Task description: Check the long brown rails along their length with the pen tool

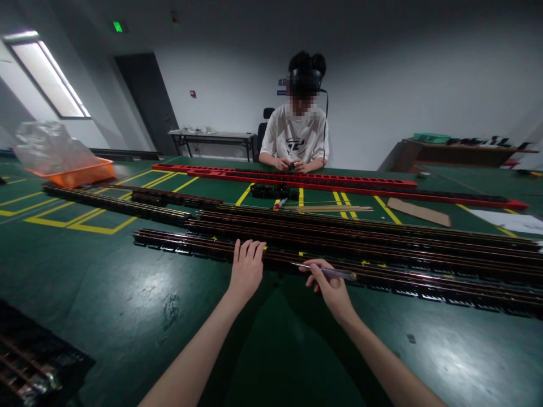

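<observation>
A long black strip assembly with copper-coloured rods [182,240] runs across the green table in front of me. My left hand [247,270] lies on it, fingers stretched out over the top and close together. A slim screwdriver [335,273] with a clear purplish handle is in my right hand [333,291], held between thumb and fingers. Its metal tip points left, just at the near edge of the strip, between my two hands. Whether the tip touches the strip I cannot tell. More black strips with copper rods [360,234] lie just behind, parallel to this one.
Across the table a person [296,135] works with both hands near long red trays [373,181]. An orange basket [87,173] with clear plastic stands at left. Thin wooden sticks [331,208] and a cardboard strip [418,212] lie beyond the strips. Another black stack [38,356] sits near left.
</observation>
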{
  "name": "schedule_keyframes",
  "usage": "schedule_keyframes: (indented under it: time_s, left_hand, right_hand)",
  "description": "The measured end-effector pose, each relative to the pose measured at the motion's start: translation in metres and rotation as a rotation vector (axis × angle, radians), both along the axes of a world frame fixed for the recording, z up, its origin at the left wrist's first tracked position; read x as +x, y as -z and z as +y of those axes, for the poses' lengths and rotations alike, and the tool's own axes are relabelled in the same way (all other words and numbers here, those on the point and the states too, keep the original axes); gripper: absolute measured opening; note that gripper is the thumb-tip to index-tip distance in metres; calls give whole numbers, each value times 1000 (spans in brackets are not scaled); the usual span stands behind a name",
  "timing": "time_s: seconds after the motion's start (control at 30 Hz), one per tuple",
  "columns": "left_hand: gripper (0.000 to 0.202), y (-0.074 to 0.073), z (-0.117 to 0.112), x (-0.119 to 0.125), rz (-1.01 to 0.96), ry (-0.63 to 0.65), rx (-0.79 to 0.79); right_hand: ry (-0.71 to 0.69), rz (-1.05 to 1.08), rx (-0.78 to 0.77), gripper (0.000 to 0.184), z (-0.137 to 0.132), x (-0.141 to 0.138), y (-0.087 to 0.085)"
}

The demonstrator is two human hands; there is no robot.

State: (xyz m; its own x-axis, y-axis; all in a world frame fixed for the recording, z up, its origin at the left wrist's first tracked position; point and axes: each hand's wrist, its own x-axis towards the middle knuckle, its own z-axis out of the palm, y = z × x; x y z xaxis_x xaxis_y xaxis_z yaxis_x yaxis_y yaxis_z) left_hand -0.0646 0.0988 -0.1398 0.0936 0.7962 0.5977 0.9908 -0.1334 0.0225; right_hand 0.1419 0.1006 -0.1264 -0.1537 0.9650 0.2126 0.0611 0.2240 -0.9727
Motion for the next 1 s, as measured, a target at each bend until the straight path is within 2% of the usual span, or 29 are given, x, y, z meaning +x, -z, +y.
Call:
schedule_keyframes:
  time_s: [0.4,0.63,0.83,1.0]
  left_hand:
    - [42,-1,-1,-2,-14,-18,6]
    - [41,1,2,-6,-15,68,-61]
    - [35,1,2,-8,-52,90,-65]
    - [37,-1,1,-8,-56,83,-61]
  right_hand:
    - [42,3,26,36,0,0,0]
    - [7,-4,19,35,-2,0,-1]
    - [2,2,3,36,-1,0,-2]
    - [11,-8,2,35,-1,0,-1]
